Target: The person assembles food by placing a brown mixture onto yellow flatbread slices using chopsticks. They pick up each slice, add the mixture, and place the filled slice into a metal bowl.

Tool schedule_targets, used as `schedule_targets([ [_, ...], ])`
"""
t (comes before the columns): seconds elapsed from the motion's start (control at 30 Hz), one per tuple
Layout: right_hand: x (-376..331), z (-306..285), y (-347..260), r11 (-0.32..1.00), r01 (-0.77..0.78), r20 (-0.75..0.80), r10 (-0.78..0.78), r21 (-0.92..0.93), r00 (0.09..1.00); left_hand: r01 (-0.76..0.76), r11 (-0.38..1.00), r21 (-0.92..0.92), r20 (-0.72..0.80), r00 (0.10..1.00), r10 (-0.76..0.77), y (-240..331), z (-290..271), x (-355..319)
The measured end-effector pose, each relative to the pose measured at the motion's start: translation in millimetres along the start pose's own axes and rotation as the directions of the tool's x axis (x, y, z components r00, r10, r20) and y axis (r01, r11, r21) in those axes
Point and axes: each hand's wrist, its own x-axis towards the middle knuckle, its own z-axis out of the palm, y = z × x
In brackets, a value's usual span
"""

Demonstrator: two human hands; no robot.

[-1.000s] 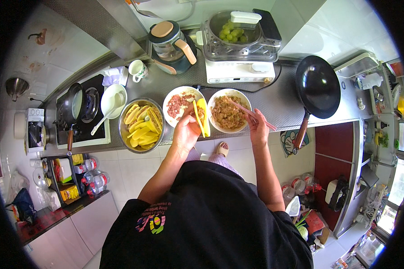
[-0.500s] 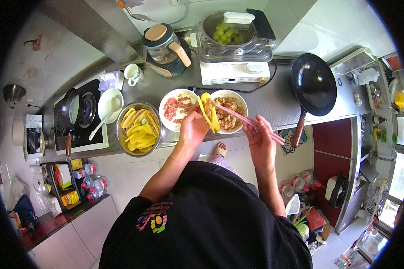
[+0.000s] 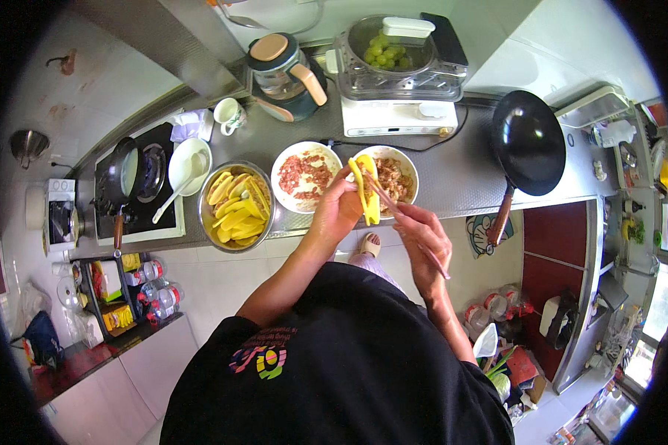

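Note:
My left hand (image 3: 335,213) is closed on a split yellow vegetable piece (image 3: 366,196), held up with its two halves parted. In my right hand (image 3: 425,243) is a pair of pink chopsticks (image 3: 383,194), tips against the gap in the piece. Whether filling sits at the tips I cannot tell. Just beyond my hands stands a white bowl (image 3: 416,180) of brownish mixed filling, partly covered by the piece. Beside it on the left is a white bowl (image 3: 276,165) with reddish minced meat. A steel bowl (image 3: 203,224) farther left holds several yellow pieces, some with filling inside.
A white bowl with a spoon (image 3: 172,194) stands by the stove (image 3: 147,226) at left. Along the back are a mug (image 3: 228,116), a kettle (image 3: 278,78) and a white appliance (image 3: 397,117) with grapes on top. A black wok (image 3: 528,144) lies at right, its handle over the counter edge.
The chopsticks have swung from pointing over the filling bowl to the yellow piece's opening. My right hand has turned and come closer to my left. The view has shifted slightly.

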Motion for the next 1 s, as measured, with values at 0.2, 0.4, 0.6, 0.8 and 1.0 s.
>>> schedule_targets([
  [0.2, 4.0, -20.2, -6.8, 0.987, -0.019, 0.012, 0.017, 0.162, 1.0, -0.014, 0.998, -0.065, 0.032, 0.999, 0.016, -0.1, -15.5, 4.5],
  [0.4, 3.4, -15.0, 2.7, 0.846, -0.127, -0.021, 0.162, 0.518, 0.987, 0.029, 0.993, -0.113, 0.079, 0.997, -0.02, -2.2, -17.9, 1.0],
  [0.6, 2.8, -5.2, 6.3, 0.94, -0.125, -0.029, 0.141, 0.317, 0.99, 0.029, 0.993, -0.113, 0.014, 1.0, -0.028, -2.0, -8.2, -4.4],
  [0.8, -0.5, 13.7, 2.7, 0.961, 0.196, 0.088, -0.182, -0.193, 0.979, 0.006, 1.0, -0.014, 0.149, 0.989, -0.004, -7.1, -3.0, -8.8],
  [1.0, 0.1, 3.0, -7.4, 0.942, 0.267, 0.163, -0.236, -0.205, 0.958, -0.065, 0.998, -0.003, 0.053, 0.996, 0.065, -4.0, -12.2, -1.6],
])
